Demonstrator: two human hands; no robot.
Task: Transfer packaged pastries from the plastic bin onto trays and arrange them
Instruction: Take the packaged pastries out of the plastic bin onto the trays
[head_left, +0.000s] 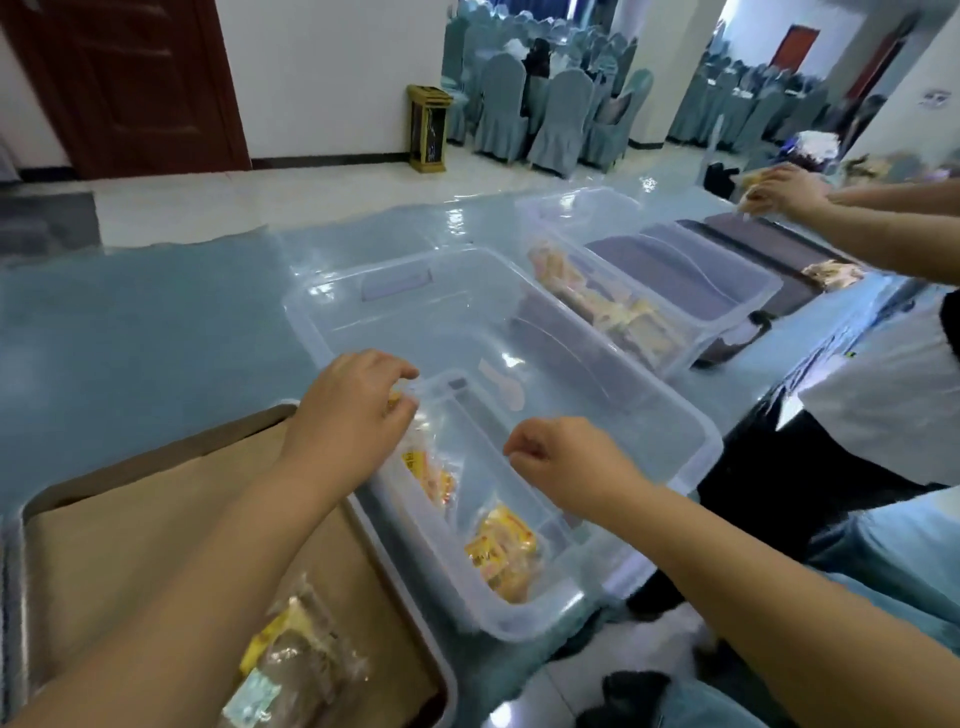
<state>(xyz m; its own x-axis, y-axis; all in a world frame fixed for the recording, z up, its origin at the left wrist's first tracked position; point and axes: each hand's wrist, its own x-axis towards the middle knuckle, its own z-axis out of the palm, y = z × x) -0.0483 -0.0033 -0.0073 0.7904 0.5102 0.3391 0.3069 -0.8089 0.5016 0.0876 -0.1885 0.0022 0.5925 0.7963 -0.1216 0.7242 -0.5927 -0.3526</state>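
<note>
Head cam: blue table (156, 312) runs right across, w/ a paper-lined tray (156, 530) bottom left and one wrapped pastry (301, 654) lying on it. Big clear bin (467, 291) sits mid-table. Smaller plastic bin (519, 623) is just beside the tray and looks nested in the big one's near end. Left hand (348, 415) is at the small bin's far corner, fingers curled, and seems to pinch a yellow packet (395, 402) by its edge. Right hand (566, 457) is over the bin's right rim, fingers curled, can't tell if it holds anything. More yellow packets (501, 556) lie on the bin floor. Handling, my guess: light, crinkly film, prob. slippery, soft inside so crushable. Best pinch the sealed end flap, not the middle. Lift, don't squeeze.
</note>
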